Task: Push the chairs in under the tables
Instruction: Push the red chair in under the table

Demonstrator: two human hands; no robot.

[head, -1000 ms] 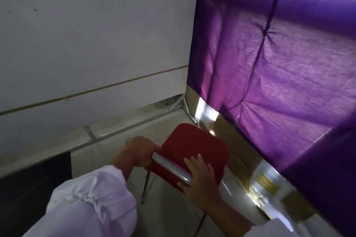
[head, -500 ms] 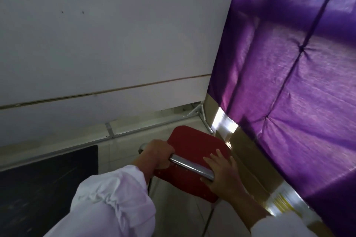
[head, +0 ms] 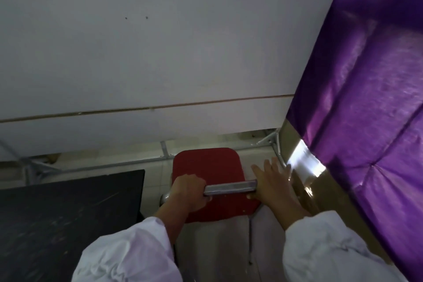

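A chair with a red seat [head: 207, 167] and a shiny metal top bar [head: 230, 189] stands on the pale floor just in front of me. My left hand [head: 188, 191] is wrapped around the left end of the bar. My right hand [head: 272, 183] rests on the bar's right end, palm down with the fingers spread forward and the thumb under the bar. A black table top [head: 68, 213] lies to the left of the chair, with a narrow gap between them. Both arms wear white sleeves.
A white panel wall [head: 137, 52] on a thin metal frame [head: 137, 161] stands close ahead. A purple cloth [head: 366, 110] hangs over a brown cardboard surface [head: 306, 181] right beside my right hand. Pale floor tiles [head: 224, 247] show below the seat.
The view has swung so the chair sits square in front of me and more of the black table shows. My right hand slid from the seat to the bar's right end. Left hand kept its grip.
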